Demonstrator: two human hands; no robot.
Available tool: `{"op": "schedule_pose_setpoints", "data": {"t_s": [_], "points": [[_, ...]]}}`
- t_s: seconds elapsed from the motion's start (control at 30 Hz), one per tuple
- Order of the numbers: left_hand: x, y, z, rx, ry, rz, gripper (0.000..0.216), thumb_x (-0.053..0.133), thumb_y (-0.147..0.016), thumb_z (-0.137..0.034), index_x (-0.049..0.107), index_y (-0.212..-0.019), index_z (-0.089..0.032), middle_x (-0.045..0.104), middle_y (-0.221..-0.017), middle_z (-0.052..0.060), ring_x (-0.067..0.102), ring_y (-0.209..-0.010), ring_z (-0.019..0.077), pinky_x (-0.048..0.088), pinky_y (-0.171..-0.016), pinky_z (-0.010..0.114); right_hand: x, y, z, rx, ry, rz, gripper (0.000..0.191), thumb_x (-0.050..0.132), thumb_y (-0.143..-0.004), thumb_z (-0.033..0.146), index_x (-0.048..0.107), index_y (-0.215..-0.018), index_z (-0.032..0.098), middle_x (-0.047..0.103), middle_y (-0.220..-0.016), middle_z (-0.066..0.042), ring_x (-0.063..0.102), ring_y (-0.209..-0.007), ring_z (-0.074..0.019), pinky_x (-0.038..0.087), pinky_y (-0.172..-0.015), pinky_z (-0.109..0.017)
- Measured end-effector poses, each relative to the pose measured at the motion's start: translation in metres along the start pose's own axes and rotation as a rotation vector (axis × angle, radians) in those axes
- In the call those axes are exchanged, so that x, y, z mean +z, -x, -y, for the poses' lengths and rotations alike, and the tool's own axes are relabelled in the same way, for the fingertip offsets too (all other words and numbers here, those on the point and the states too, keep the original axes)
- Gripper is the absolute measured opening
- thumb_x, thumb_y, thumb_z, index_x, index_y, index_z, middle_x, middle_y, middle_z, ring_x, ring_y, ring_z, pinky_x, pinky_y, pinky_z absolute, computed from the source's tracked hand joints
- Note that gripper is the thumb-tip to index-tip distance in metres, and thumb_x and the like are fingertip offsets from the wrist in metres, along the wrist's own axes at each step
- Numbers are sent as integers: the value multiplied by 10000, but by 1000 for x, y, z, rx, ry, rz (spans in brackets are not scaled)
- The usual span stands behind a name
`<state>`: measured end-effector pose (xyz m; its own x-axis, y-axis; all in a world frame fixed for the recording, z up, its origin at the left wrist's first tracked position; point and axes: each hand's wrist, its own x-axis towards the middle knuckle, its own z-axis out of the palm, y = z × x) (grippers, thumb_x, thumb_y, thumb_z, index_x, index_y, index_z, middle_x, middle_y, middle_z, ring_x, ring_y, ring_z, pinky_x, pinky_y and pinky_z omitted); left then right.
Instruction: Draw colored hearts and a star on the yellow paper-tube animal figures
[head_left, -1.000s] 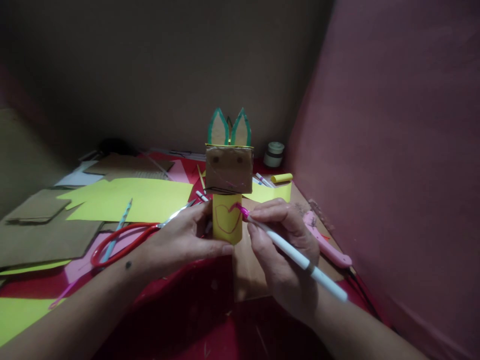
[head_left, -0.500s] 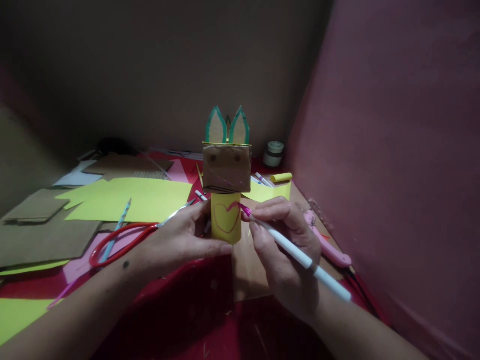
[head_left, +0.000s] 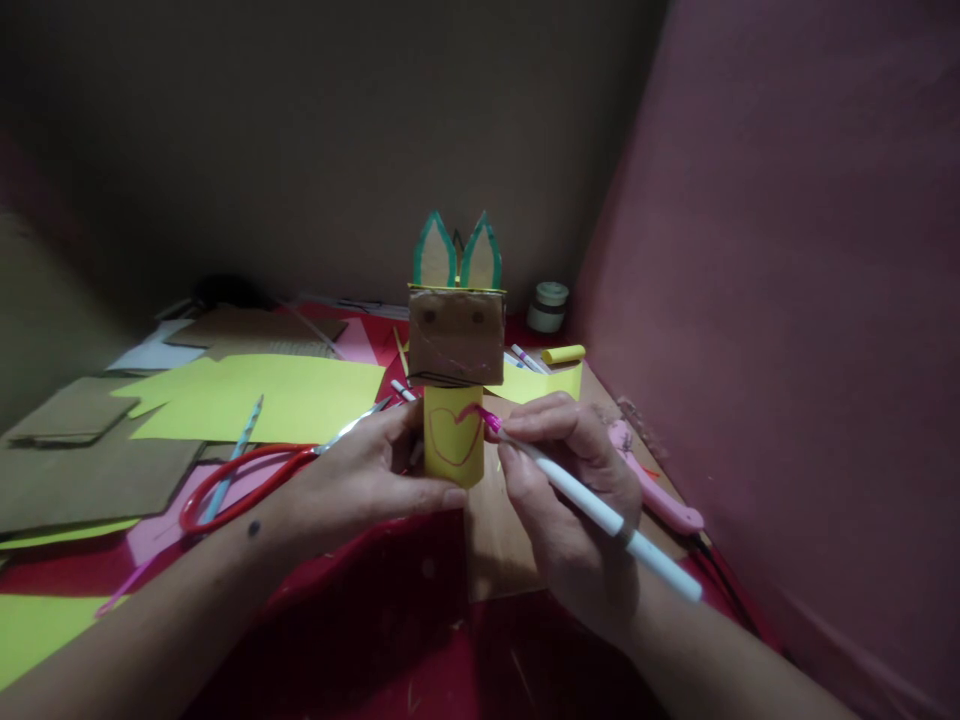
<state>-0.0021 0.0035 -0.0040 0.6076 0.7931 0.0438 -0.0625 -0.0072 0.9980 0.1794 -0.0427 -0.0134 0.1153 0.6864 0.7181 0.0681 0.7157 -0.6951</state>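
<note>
A cardboard figure (head_left: 456, 340) stands upright in front of me, with a brown box head, two dark eye spots and two pointed ears edged in green. Its body is a yellow paper tube (head_left: 453, 465) bearing a red-pink heart outline. My left hand (head_left: 382, 465) grips the tube from the left, thumb across its lower front and the other fingers partly hidden behind. In my right hand (head_left: 566, 480) is a white marker (head_left: 577, 490) with a pink tip, pinched like a pen. The tip touches the tube at the heart's upper right.
Red-handled scissors (head_left: 251, 480) and a blue pencil (head_left: 238, 455) lie left, beside yellow paper (head_left: 262, 395) and cardboard (head_left: 112, 470). A pink glue gun (head_left: 660, 495) with a cord lies right, near the pink wall (head_left: 795, 330). A small jar (head_left: 548, 307) stands behind.
The figure has shifted very slightly to the right in view. Both hands keep their holds, and the marker tip stays at the heart's upper right.
</note>
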Motion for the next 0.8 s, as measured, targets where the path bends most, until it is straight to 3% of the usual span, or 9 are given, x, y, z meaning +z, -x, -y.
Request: {"op": "schedule_pose_setpoints", "data": {"t_s": [0.43, 0.8], "points": [[1, -2, 1, 16, 3, -4, 487, 889, -735, -179, 696, -1181, -223, 772, -1196, 57, 679, -1222, 295, 578, -938, 298, -3, -1, 0, -16, 43, 2, 175, 587, -847, 56, 621, -870, 226, 590, -841, 25, 566, -731, -105, 470, -643, -258], [2, 0, -1, 22, -42, -29, 548, 899, -714, -234, 688, -1218, -198, 766, -1204, 107, 660, -1235, 355, 583, -968, 396, -1, -2, 1, 2, 57, -6, 160, 599, -847, 74, 612, -853, 233, 589, -813, 23, 561, -686, -110, 467, -605, -258]]}}
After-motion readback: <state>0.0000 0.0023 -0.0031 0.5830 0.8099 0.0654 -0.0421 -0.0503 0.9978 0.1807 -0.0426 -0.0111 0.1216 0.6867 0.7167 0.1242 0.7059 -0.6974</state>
